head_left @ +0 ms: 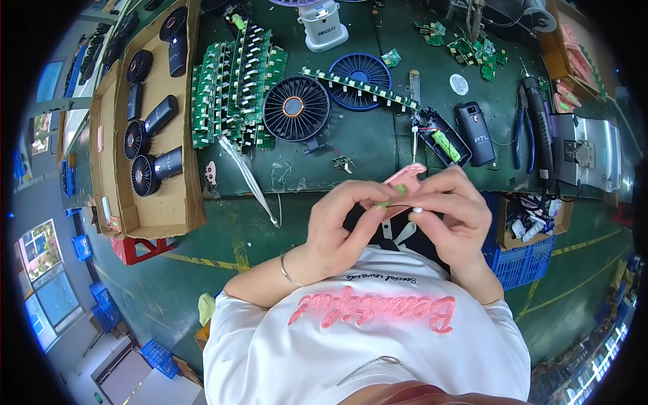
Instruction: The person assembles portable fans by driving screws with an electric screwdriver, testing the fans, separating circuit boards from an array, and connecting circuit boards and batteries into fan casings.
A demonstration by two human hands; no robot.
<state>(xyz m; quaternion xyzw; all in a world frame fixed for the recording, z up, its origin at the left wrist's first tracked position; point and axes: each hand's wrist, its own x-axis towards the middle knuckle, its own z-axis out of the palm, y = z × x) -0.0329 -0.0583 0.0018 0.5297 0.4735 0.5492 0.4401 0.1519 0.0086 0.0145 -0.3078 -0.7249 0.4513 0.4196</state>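
Note:
Close in front of my chest, a pink plastic housing (405, 177) with a small green part inside is held up at the table's near edge. My left hand (337, 219) is closed on it, thumb and forefinger pinching its lower side. My right hand (459, 212) is closed beside it; a tiny white bit shows at the thumb tip, too small to name. A thin dark wire seems to run between the fingertips. Just beyond lies an opened black casing (453, 150) with a green battery, and a slim screwdriver (414, 135) points toward my hands.
Circuit board strips (233, 88), a black round fan (295, 108) and a blue fan (361, 77) lie on the green table. A cardboard tray (182, 209) of handheld fans stands left. Right are a black handheld body (476, 135), pliers (524, 128) and an electric screwdriver (538, 128).

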